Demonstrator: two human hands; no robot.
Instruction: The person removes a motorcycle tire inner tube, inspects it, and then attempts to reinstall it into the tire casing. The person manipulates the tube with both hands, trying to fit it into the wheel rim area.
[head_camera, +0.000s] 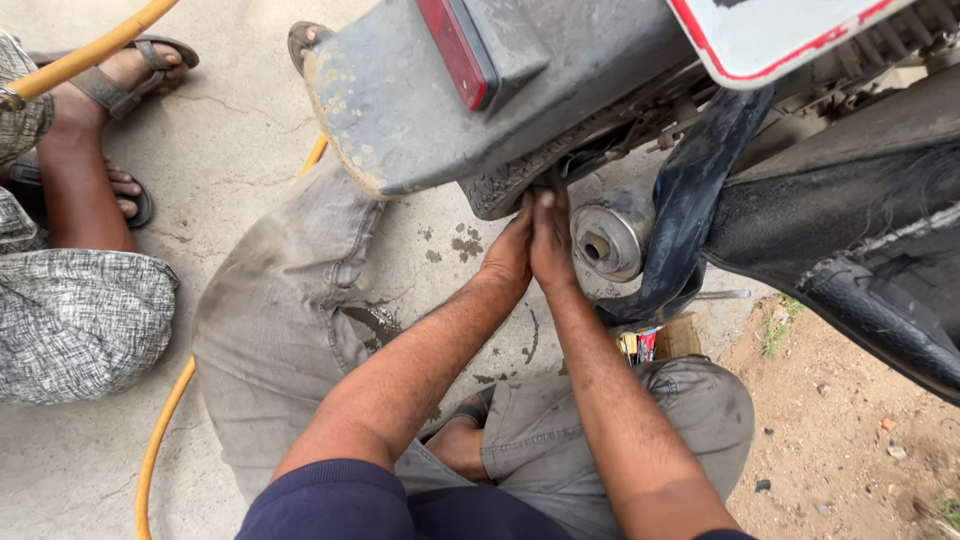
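Reaching up side by side, the left hand (510, 255) and the right hand (551, 240) are pressing against the underside of a dusty grey mudguard (400, 110) at the back of a motorbike. The two hands are touching each other. Their fingertips are tucked into the dark gap under the mudguard, so I cannot tell how far the fingers are curled or whether they are gripping anything in there.

The mudguard is sitting in the far middle of the scene, and a red tail light (455, 50) is showing on it. Just to the right of the hands, a round silver exhaust pipe (607, 240) is pointing toward the camera. A black rubber tube (690, 210) is hanging down beside the pipe and looping under it. The big black tyre (850, 250) is filling the right side. A white plate with a red edge (780, 35) is sticking out at the far right.

The person is squatting in grey trousers (280, 320) on the concrete floor (230, 150). A yellow hose (160, 440) is running along the floor on the left. Another person's feet in sandals (130, 75) are resting at the far left.
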